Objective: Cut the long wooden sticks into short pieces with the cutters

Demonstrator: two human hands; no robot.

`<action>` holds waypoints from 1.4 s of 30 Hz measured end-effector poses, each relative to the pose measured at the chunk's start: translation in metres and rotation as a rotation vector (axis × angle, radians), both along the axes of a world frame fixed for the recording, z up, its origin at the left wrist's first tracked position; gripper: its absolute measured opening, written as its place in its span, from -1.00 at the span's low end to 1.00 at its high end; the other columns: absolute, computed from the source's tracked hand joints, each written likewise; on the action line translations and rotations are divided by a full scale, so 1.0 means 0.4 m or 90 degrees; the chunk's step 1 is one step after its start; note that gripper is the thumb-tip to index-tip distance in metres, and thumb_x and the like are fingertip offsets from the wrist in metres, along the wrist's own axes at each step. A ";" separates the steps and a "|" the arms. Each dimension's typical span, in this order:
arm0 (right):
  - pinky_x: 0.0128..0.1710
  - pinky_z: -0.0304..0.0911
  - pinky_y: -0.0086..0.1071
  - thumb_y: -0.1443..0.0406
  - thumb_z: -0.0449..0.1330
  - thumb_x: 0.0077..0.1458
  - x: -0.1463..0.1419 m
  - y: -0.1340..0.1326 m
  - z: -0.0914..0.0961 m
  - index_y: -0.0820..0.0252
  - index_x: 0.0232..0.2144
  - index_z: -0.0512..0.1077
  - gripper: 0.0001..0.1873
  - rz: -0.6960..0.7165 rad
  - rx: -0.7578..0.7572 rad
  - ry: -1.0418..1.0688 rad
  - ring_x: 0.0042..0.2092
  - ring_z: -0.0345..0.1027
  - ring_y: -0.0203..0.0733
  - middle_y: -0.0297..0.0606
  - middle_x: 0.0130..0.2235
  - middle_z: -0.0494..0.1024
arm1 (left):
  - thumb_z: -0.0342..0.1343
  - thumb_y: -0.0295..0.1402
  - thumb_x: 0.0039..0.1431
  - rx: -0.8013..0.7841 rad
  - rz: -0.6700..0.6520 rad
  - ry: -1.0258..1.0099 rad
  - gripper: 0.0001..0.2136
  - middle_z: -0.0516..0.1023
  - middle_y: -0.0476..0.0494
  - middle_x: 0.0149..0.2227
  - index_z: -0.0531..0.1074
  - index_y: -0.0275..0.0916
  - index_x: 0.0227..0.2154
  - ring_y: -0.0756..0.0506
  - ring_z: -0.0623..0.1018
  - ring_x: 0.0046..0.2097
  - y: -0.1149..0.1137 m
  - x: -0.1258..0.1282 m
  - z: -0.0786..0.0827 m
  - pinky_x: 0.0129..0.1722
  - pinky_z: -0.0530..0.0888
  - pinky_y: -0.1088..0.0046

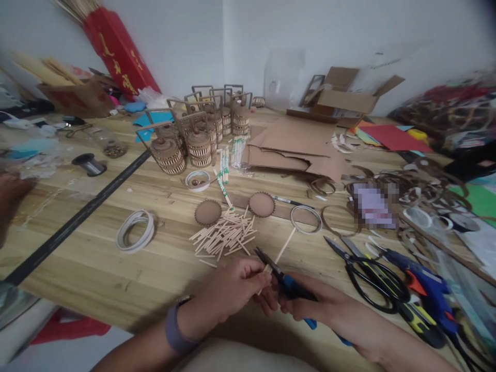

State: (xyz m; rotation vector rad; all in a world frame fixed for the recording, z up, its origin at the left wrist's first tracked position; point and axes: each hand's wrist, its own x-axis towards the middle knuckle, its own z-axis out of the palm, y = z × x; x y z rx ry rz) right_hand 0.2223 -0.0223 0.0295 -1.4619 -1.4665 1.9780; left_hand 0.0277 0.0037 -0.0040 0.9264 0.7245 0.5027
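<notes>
My left hand [236,289] pinches a thin wooden stick [285,245] that slants up and away to the right. Held in my right hand [325,305] are blue-handled pliers [292,288], their dark jaws across the stick beside my left fingertips. How far the jaws are apart I cannot make out. Just beyond my hands lies a loose pile of short cut sticks [227,235]. Two round cardboard discs with beaded edges, a left disc [207,212] and a right disc [262,204], lie behind the pile. A pale ring [306,219] sits near the stick's far end.
Several lidded stick baskets [199,144] with handles stand at the back. Cardboard sheets [290,137] lie beside them. On the right are black scissors [364,274], a blue glue gun [422,279] and curled brown strips [418,191]. A tape roll [135,231] lies left; another person's hand [13,191] is at the edge.
</notes>
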 end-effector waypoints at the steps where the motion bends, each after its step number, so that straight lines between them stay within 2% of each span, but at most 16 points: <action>1: -0.30 0.12 -0.37 0.24 0.14 -0.02 -0.001 0.000 0.001 0.15 -0.26 0.45 -0.76 0.003 0.007 -0.005 -0.26 0.20 -0.21 -0.33 -0.30 0.42 | 0.17 0.07 0.02 0.003 -0.002 0.003 -0.55 0.49 -0.07 -0.53 0.44 -0.32 -0.46 0.01 0.49 -0.51 0.000 0.000 0.000 -0.46 0.44 0.48; 8: -0.35 0.11 -0.35 0.27 0.10 -0.11 -0.013 -0.002 -0.013 0.20 -0.32 0.39 -0.77 0.003 0.085 -0.100 -0.40 0.13 -0.23 -0.40 -0.49 0.28 | 0.10 0.07 0.06 0.039 -0.028 0.044 -0.55 0.45 -0.06 -0.57 0.43 -0.32 -0.45 0.01 0.44 -0.55 0.002 -0.001 0.000 -0.49 0.39 0.48; 14: -0.27 0.16 -0.32 0.23 0.11 -0.06 -0.017 -0.016 -0.053 0.16 -0.39 0.35 -0.85 -0.024 0.121 -0.107 -0.34 0.20 -0.18 -0.37 -0.46 0.31 | 0.03 -0.03 0.17 0.080 -0.042 0.096 -0.65 0.43 0.00 -0.56 0.37 -0.27 -0.40 0.04 0.40 -0.57 -0.002 -0.005 -0.012 -0.54 0.33 0.52; 21: -0.25 0.13 -0.32 0.20 0.13 -0.03 -0.015 -0.006 -0.017 0.18 -0.23 0.40 -0.72 0.009 0.073 0.029 -0.26 0.20 -0.15 -0.29 -0.32 0.39 | -0.10 -0.06 0.26 0.141 -0.049 0.165 -0.66 0.42 0.01 -0.54 0.29 -0.24 -0.44 0.06 0.36 -0.60 -0.005 -0.006 0.004 -0.60 0.26 0.56; 26: -0.25 0.10 -0.32 0.21 0.14 -0.12 -0.016 -0.003 -0.011 0.19 -0.27 0.39 -0.69 -0.007 0.035 -0.006 -0.28 0.17 -0.16 -0.30 -0.35 0.36 | -0.15 -0.07 0.28 0.159 -0.062 0.199 -0.64 0.35 0.07 -0.59 0.30 -0.23 -0.44 0.08 0.26 -0.62 -0.007 -0.005 0.018 -0.60 0.19 0.56; 30: -0.26 0.11 -0.32 0.22 0.13 -0.11 -0.014 -0.012 -0.031 0.18 -0.28 0.38 -0.72 -0.020 0.070 -0.071 -0.31 0.16 -0.16 -0.33 -0.39 0.33 | -0.14 -0.06 0.27 0.171 -0.059 0.226 -0.63 0.31 0.09 -0.60 0.31 -0.24 -0.45 0.08 0.23 -0.61 -0.007 -0.007 0.021 -0.59 0.16 0.55; 35: -0.27 0.13 -0.32 0.23 0.14 -0.09 -0.013 -0.021 -0.058 0.16 -0.33 0.40 -0.79 -0.045 0.096 -0.077 -0.31 0.19 -0.15 -0.33 -0.42 0.35 | -0.16 -0.08 0.29 0.196 -0.065 0.262 -0.63 0.31 0.08 -0.59 0.30 -0.22 -0.48 0.06 0.24 -0.58 -0.005 -0.009 0.031 -0.56 0.17 0.54; 42: -0.24 0.11 -0.32 0.25 0.14 -0.09 -0.021 -0.008 -0.017 0.20 -0.29 0.41 -0.74 -0.022 0.070 -0.010 -0.26 0.19 -0.16 -0.31 -0.35 0.37 | -0.16 -0.10 0.30 0.194 -0.084 0.246 -0.68 0.36 0.08 -0.57 0.28 -0.22 -0.42 0.07 0.26 -0.60 -0.003 -0.016 0.033 -0.57 0.19 0.54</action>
